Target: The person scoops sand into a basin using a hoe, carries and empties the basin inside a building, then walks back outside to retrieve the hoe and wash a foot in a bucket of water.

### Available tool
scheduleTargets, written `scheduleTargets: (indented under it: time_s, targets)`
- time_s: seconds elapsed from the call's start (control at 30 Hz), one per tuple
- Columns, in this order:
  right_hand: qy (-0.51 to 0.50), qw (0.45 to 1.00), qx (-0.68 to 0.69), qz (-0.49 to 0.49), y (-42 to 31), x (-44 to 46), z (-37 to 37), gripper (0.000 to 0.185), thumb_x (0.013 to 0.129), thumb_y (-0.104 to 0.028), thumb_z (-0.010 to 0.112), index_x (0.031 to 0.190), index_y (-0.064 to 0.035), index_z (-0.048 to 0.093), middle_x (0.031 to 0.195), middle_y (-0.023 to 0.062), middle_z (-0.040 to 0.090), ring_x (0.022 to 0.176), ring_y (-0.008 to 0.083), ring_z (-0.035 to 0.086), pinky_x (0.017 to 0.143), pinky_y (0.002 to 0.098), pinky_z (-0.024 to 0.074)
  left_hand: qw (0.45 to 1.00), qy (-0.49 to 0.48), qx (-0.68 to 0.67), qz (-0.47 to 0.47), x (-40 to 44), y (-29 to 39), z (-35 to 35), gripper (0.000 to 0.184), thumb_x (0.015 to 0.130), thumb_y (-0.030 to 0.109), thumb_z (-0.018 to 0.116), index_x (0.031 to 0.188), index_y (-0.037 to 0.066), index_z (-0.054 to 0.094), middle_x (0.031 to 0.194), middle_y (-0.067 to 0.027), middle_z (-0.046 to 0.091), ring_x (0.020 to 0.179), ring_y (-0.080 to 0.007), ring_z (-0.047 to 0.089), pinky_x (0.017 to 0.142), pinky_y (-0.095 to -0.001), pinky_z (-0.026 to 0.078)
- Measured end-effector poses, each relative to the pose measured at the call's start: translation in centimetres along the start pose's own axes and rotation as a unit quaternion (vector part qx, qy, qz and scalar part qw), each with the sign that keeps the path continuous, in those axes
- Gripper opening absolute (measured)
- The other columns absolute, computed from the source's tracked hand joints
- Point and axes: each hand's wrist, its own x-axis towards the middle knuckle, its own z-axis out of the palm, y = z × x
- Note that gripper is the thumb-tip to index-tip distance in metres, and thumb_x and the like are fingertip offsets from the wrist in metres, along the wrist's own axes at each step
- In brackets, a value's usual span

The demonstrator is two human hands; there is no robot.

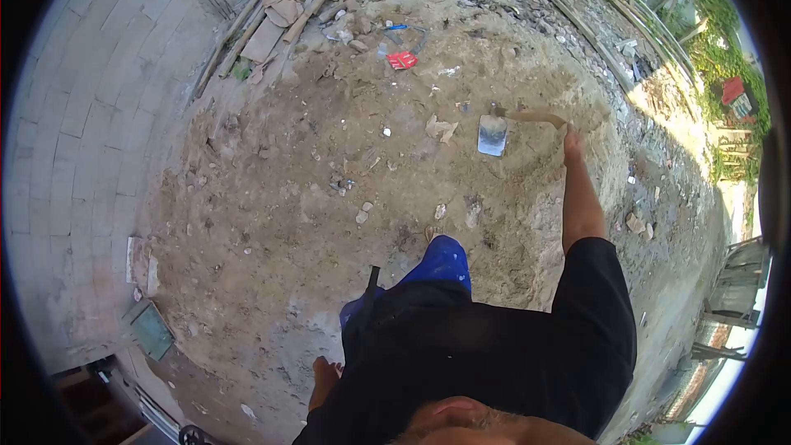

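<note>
Hoe (529, 116), handle (544, 118) sideways, head end (492, 138) left

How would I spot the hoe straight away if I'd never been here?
Over the broad dirt ground, find the person's right hand. It grips the wooden handle of the hoe. Its squarish, shiny metal blade sets it apart from the crumpled tan scrap nearby.

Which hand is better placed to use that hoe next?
Probably the right hand: it grips the hoe, with the arm stretched out ahead, while the left hand is down at the person's side, well away from the hoe.
</note>
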Motion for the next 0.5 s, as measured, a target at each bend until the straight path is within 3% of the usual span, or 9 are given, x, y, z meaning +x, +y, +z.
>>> scheduleTargets:
  time_s: [0.07, 0.1, 0.13, 0.17, 0.23, 0.3, 0.4, 0.47, 0.5]
  targets:
    - [-0.044, 0.995, -0.091, -0.016, -2.0, 3.8, 1.3, 0.081, 0.091, -0.055, 0.048, 0.135, 0.0116, 0.037, 0.136, 0.0326, 0.042, 0.13, 0.0434, 0.038, 0.108, 0.0426, 0.0303, 0.997, 0.015, -0.046, -0.059, -5.4, -4.7, -0.1, 0.047, 0.093, 0.033, 0.054, 0.133, 0.011, 0.041, 0.121, -0.009, 0.053, 0.108, -0.0252, 0.054, 0.089, -0.0445, 0.04]
    - [-0.035, 0.973, -0.218, -0.069, -2.4, 6.3, 2.8, 0.078, 0.089, -0.062, 0.044, 0.124, 0.007, 0.054, 0.123, 0.0302, 0.055, 0.118, 0.0406, 0.052, 0.1, 0.0432, 0.0385, 0.995, 0.016, -0.063, -0.073, -8.1, -6.9, 0.1, 0.048, 0.094, 0.032, 0.053, 0.135, 0.011, 0.039, 0.124, -0.0101, 0.051, 0.111, -0.0262, 0.052, 0.092, -0.0461, 0.039]
    - [-0.178, 0.899, -0.363, -0.167, -2.3, 8.2, 3.0, 0.078, 0.088, -0.065, 0.041, 0.109, 0.0064, 0.064, 0.108, 0.0301, 0.062, 0.11, 0.0399, 0.057, 0.096, 0.0452, 0.0412, 0.996, 0.0, -0.056, -0.067, -10.2, -8.5, 0.5, 0.049, 0.094, 0.032, 0.053, 0.136, 0.011, 0.038, 0.127, -0.0112, 0.05, 0.115, -0.0272, 0.051, 0.096, -0.0476, 0.038]
    - [-0.212, 0.847, -0.427, -0.235, -1.8, 9.6, 4.8, 0.075, 0.087, -0.063, 0.044, 0.095, 0.0071, 0.068, 0.096, 0.0291, 0.065, 0.099, 0.0384, 0.063, 0.087, 0.047, 0.0467, 0.999, -0.026, -0.014, -0.024, -12.5, -9.6, 0.9, 0.051, 0.095, 0.036, 0.05, 0.138, 0.012, 0.039, 0.133, -0.0094, 0.048, 0.11, -0.0275, 0.054, 0.093, -0.0484, 0.039]
    - [-0.21, 0.867, -0.424, -0.155, -0.8, 10.6, 7.3, 0.046, 0.084, -0.036, 0.063, 0.101, 0.0061, 0.067, 0.089, 0.0279, 0.067, 0.077, 0.0384, 0.068, 0.056, 0.0482, 0.0521, 0.995, -0.045, 0.006, -0.084, -13.5, -12.1, 1.2, 0.058, 0.094, 0.04, 0.05, 0.143, 0.012, 0.034, 0.145, -0.0106, 0.039, 0.124, -0.0299, 0.044, 0.098, -0.0504, 0.036]
    - [-0.334, 0.883, -0.328, 0.034, -3.3, 7.3, 8.2, 0.02, 0.082, -0.019, 0.066, 0.081, 0.0015, 0.064, 0.07, 0.0133, 0.063, 0.058, 0.0266, 0.063, 0.042, 0.0337, 0.0517, 0.992, -0.031, 0.02, -0.12, -14.1, -14.5, 2.0, 0.056, 0.092, 0.04, 0.055, 0.14, 0.015, 0.04, 0.142, -0.0096, 0.043, 0.121, -0.0305, 0.047, 0.094, -0.0512, 0.038]
    - [-0.399, 0.834, -0.072, 0.374, -8.2, -0.6, 10.3, 0.012, 0.082, -0.015, 0.064, 0.088, -0.0051, 0.061, 0.071, 0.0094, 0.061, 0.058, 0.0225, 0.06, 0.049, 0.0318, 0.0551, 0.994, 0.004, 0.024, -0.108, -14.9, -16.9, 3.1, 0.048, 0.09, 0.043, 0.057, 0.131, 0.018, 0.051, 0.128, -0.0048, 0.056, 0.111, -0.0272, 0.055, 0.087, -0.0509, 0.042]
    - [-0.355, 0.84, 0.194, 0.362, -7.0, -4.6, 13.7, 0.015, 0.082, -0.015, 0.064, 0.093, -0.0049, 0.06, 0.072, 0.0083, 0.061, 0.06, 0.0206, 0.06, 0.051, 0.0297, 0.0556, 0.993, -0.004, 0.008, -0.116, -15.1, -18.7, 3.4, 0.048, 0.09, 0.042, 0.057, 0.131, 0.019, 0.051, 0.117, -0.0018, 0.058, 0.106, -0.0252, 0.057, 0.084, -0.0483, 0.042]
    - [-0.384, 0.744, 0.309, 0.451, -4.2, -1.6, 17.1, 0.013, 0.082, -0.015, 0.064, 0.09, -0.0054, 0.059, 0.079, 0.0068, 0.062, 0.066, 0.0186, 0.061, 0.051, 0.027, 0.0553, 0.993, -0.002, -0.002, -0.116, -15.3, -19.5, 3.6, 0.048, 0.09, 0.042, 0.057, 0.131, 0.019, 0.051, 0.116, -0.0018, 0.059, 0.103, -0.0236, 0.058, 0.083, -0.0475, 0.043]
